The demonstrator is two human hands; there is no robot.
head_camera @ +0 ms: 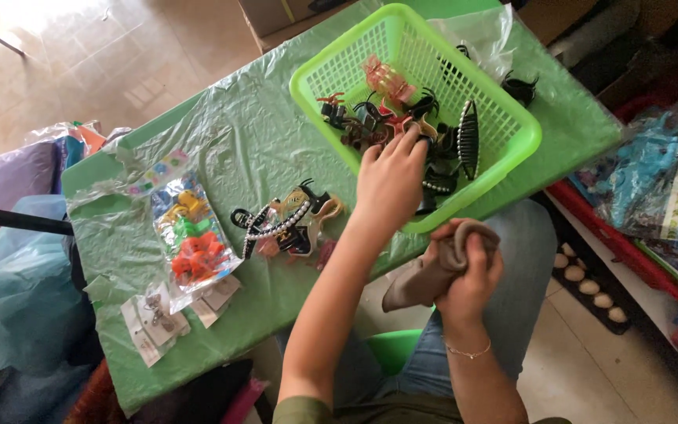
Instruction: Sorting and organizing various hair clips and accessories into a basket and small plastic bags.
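Observation:
My left hand (390, 182) reaches into a bright green plastic basket (504, 153) and its fingertips touch a dark hair clip among several hair claw clips (402, 118) in black, brown, pink and red. Whether the fingers have closed on a clip I cannot tell. My right hand (471, 271) is below the basket's near corner, over my lap, shut on a crumpled grey-brown cloth (421, 283). A small pile of hair clips (284, 228), some with pearl beads, lies on the green table cover just left of my left forearm.
A clear bag of small coloured clips (190, 235) and small packets (154, 318) lie on the green-covered table (253, 133) at the left. Bags (17, 267) stand beside the table's left end. A red crate with packaged goods (653, 196) sits at the right.

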